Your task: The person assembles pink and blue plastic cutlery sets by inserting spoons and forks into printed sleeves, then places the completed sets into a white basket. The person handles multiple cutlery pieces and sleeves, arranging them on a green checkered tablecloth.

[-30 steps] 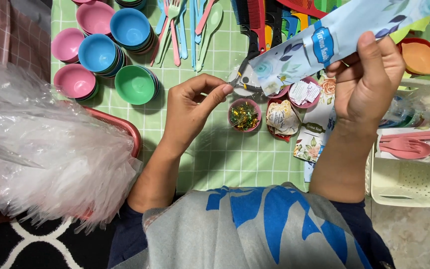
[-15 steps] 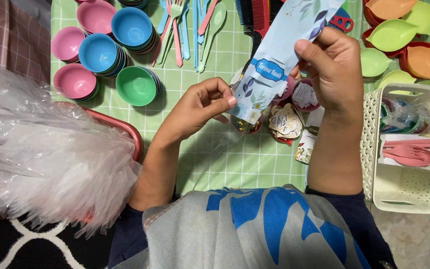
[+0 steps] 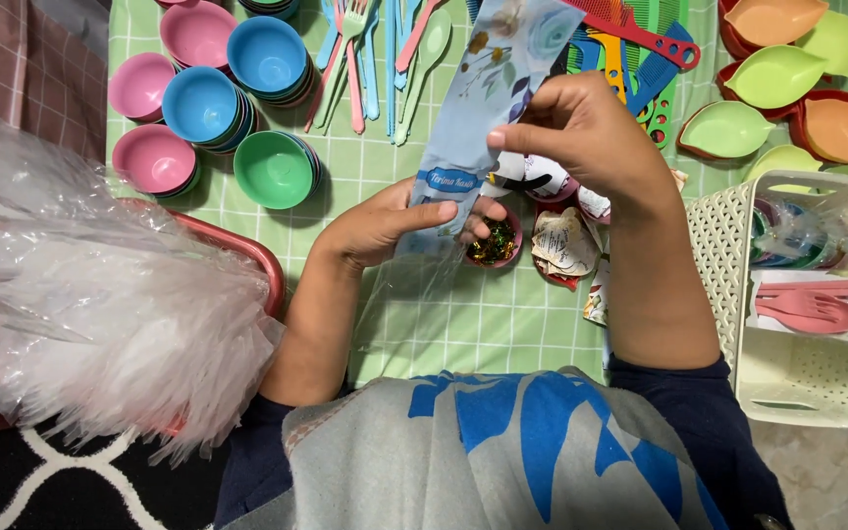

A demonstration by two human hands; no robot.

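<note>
Floral plastic pouch [image 3: 488, 93] held up over the green checked cloth [image 3: 503, 324], left hand [image 3: 385, 224] pinching its lower edge, right hand [image 3: 581, 132] gripping mid-body: probably light, floppy, slick film, so grip both edges.

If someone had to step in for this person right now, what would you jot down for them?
Left hand: pinching the lower part of the long floral packet, thumb across its front.
Right hand: gripping the same packet higher up, from the right side.
Packet: held upright over the green checked cloth, clear plastic trailing below it.
Beneath it: a small pink cup of shiny bits and little paper-filled cups.
Around: stacked coloured bowls upper left, white basket at right.
Done: packet is in both hands.
Left: nothing shows it emptied or set down yet.
</note>
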